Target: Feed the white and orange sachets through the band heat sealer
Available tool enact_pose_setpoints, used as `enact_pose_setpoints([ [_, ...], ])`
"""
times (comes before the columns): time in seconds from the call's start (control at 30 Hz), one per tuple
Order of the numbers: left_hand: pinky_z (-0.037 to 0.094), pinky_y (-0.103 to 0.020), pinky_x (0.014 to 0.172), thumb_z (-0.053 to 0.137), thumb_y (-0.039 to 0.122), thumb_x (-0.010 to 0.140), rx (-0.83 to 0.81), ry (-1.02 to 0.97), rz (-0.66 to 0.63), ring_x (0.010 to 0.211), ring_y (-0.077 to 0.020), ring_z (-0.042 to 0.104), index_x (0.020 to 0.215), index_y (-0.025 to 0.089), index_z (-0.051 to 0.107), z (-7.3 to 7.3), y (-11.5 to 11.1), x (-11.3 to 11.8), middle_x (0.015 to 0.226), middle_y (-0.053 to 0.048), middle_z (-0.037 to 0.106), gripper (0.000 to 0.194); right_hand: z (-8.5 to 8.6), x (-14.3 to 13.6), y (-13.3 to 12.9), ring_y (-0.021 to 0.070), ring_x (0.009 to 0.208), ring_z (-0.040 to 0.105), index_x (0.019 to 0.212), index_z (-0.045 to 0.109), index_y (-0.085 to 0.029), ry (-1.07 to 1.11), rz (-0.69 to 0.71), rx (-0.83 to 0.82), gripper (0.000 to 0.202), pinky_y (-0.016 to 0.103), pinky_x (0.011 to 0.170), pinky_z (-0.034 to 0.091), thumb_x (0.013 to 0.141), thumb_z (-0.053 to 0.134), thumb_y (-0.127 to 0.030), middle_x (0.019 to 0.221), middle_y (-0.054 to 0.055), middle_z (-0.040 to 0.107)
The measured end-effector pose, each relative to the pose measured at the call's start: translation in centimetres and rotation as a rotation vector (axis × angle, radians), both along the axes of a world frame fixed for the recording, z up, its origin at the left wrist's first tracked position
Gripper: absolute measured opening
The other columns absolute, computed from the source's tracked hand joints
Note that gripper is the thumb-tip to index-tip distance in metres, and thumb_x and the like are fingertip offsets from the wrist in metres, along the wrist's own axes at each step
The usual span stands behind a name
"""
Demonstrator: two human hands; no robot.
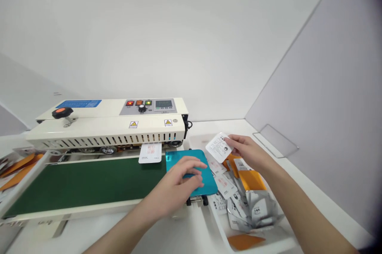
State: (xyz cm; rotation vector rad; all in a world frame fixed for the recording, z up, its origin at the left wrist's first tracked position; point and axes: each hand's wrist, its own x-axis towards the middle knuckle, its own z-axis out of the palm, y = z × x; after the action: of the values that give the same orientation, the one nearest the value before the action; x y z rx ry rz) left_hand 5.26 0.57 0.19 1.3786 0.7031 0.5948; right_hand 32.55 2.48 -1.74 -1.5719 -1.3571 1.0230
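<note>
My right hand [246,151] pinches the edge of a small white printed sachet [220,148] with rounded corners, holding it above a white bin [219,222] of packets. My left hand [183,174] is over a shiny teal pouch [207,184], fingers slightly bent and apart; whether they touch it I cannot tell. The pouch lies at the right end of the green conveyor belt [98,184] of a cream band sealer [104,127]. Another white sachet [151,154], with red print, sticks out from under the sealer's slotted cover onto the belt.
Silver, white and orange packets [253,180] fill the bin on the right. More orange packets [20,168] lie in a container at the far left. A bent wire frame [277,140] stands by the right wall. The sealer's control panel [147,106] has lit switches.
</note>
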Motion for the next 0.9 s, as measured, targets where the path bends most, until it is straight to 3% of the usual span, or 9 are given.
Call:
enact_pose_setpoints([
  [0.13,0.049,-0.03,0.083,0.055,0.03,0.085,0.023,-0.015,-0.029,0.108,-0.0211,0.052,0.107,0.025,0.066,-0.6,0.1,0.9,0.128,-0.008,0.047,0.025,0.3,-0.9,-0.3,0.0096,0.053,0.037,0.073,0.065,-0.016,0.142,0.179,0.012,0.038,0.026,0.051,0.032,0.082,0.06,-0.052,0.064,-0.001,0.05],
  [0.3,0.047,-0.03,0.08,0.053,0.033,0.085,-0.036,0.031,-0.043,0.083,-0.0148,0.06,0.106,0.022,0.068,-0.3,0.4,1.2,0.115,-0.007,0.053,0.027,0.2,-1.4,-0.5,0.0085,0.052,0.031,0.065,0.065,-0.016,0.182,0.214,0.039,0.037,0.026,0.049,0.027,0.082,0.062,-0.049,0.066,-0.002,0.046],
  [0.47,0.045,-0.029,0.08,0.052,0.035,0.086,-0.063,0.058,-0.091,0.081,-0.015,0.062,0.112,0.021,0.066,-0.2,0.9,0.9,0.113,-0.007,0.057,0.033,-0.5,-1.7,-0.3,0.0098,0.051,0.03,0.073,0.065,-0.017,0.2,0.24,-0.004,0.035,0.027,0.051,0.028,0.085,0.058,-0.05,0.054,-0.005,0.036],
  [0.63,0.041,-0.023,0.063,0.049,0.037,0.087,-0.045,0.113,-0.131,0.082,-0.0164,0.065,0.111,0.021,0.066,-0.2,1.0,0.6,0.112,-0.008,0.059,0.034,-0.7,-2.2,-0.5,0.0094,0.049,0.032,0.089,0.065,-0.018,0.161,0.27,-0.055,0.034,0.025,0.049,0.031,0.088,0.055,-0.05,0.053,-0.007,0.034],
  [0.73,0.039,-0.023,0.061,0.048,0.039,0.088,-0.007,0.125,-0.143,0.082,-0.0165,0.065,0.11,0.021,0.066,-0.3,0.9,0.5,0.114,-0.008,0.06,0.034,-0.6,-2.4,-0.6,0.009,0.047,0.031,0.095,0.067,-0.018,0.129,0.299,-0.083,0.035,0.025,0.048,0.031,0.086,0.056,-0.051,0.05,-0.008,0.033],
  [0.83,0.041,-0.025,0.063,0.049,0.039,0.087,-0.042,0.139,-0.137,0.084,-0.0176,0.066,0.111,0.021,0.066,-0.3,0.9,0.5,0.117,-0.008,0.061,0.034,-0.5,-2.6,-0.2,0.0112,0.049,0.041,0.105,0.066,-0.019,0.101,0.254,-0.059,0.038,0.026,0.05,0.038,0.088,0.054,-0.05,0.053,-0.004,0.046],
  [0.9,0.043,-0.026,0.067,0.05,0.039,0.087,-0.104,0.146,-0.106,0.088,-0.0189,0.066,0.114,0.02,0.063,-0.2,1.0,0.5,0.115,-0.009,0.063,0.035,-0.6,-2.6,0.2,0.0171,0.067,0.056,0.11,0.065,-0.019,0.042,0.179,0.012,0.039,0.031,0.062,0.047,0.09,0.049,-0.049,0.074,0.004,0.063],
])
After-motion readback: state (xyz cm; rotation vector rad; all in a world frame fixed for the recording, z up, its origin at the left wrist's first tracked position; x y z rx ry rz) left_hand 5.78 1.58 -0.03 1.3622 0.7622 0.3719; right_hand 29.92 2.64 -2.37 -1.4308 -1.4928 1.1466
